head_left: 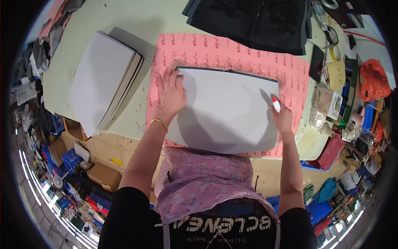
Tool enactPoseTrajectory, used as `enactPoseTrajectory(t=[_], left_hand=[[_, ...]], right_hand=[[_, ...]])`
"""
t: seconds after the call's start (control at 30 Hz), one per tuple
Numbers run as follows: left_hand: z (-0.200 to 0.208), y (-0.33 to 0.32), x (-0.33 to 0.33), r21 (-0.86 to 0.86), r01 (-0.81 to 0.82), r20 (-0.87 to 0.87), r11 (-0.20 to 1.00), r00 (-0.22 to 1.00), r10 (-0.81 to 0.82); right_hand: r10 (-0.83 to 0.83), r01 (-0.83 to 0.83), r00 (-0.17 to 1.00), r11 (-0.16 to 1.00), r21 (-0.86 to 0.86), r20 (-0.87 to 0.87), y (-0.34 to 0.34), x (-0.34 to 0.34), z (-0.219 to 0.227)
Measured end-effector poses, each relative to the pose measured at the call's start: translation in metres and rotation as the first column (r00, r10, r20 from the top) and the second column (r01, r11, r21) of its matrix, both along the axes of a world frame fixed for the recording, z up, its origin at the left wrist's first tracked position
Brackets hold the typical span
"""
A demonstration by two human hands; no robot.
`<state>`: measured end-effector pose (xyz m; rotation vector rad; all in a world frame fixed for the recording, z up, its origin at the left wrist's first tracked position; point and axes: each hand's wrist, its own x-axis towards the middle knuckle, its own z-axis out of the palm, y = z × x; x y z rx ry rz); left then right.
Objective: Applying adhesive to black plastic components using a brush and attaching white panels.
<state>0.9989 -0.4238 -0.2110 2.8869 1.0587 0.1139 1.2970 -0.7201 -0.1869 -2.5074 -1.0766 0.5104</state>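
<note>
A large white sheet [228, 110] with a dark strip along its far edge lies flat in front of me. Under it is a pink printed sheet [190, 45] with dark smudges near that edge. My left hand [172, 95] rests at the white sheet's far left corner, fingers stretched out and slightly apart. On the opposite side, my right hand [283, 118] is closed round a white marker-like stick [276, 104] with a red tip, pointing up and away from me. That hand is over the sheet's right edge; whether it touches the sheet is hard to tell.
A thick stack of white sheets [101, 79] with dark edges stands to the left on the pale table [137, 18]. Black fabric pieces [253, 23] lie at the far side. Along the right are a phone [316, 63], tape rolls [335, 53], a white box [328, 101] and a red plastic bag [375, 79].
</note>
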Motion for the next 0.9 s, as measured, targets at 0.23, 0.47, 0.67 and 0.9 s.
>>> enactPoseTrajectory(t=[0.23, 0.47, 0.67, 0.9], left_hand=[[0.003, -0.066, 0.092, -0.159, 0.544, 0.217, 0.824, 0.833, -0.508], [-0.007, -0.073, 0.096, -0.168, 0.552, 0.199, 0.817, 0.83, -0.521], [-0.007, -0.071, 0.096, -0.201, 0.553, 0.171, 0.809, 0.833, -0.526], [-0.012, -0.071, 0.097, -0.193, 0.561, 0.198, 0.805, 0.826, -0.528]], right_hand=[[-0.003, 0.002, 1.0, 1.0, -0.01, -0.026, 0.004, -0.001, 0.0], [0.01, -0.009, 1.0, 0.999, -0.037, 0.027, -0.004, 0.002, -0.009], [-0.001, 0.003, 1.0, 0.988, -0.152, 0.012, 0.004, 0.002, 0.0], [-0.01, -0.002, 0.998, 0.98, -0.201, -0.056, 0.006, 0.005, 0.007]])
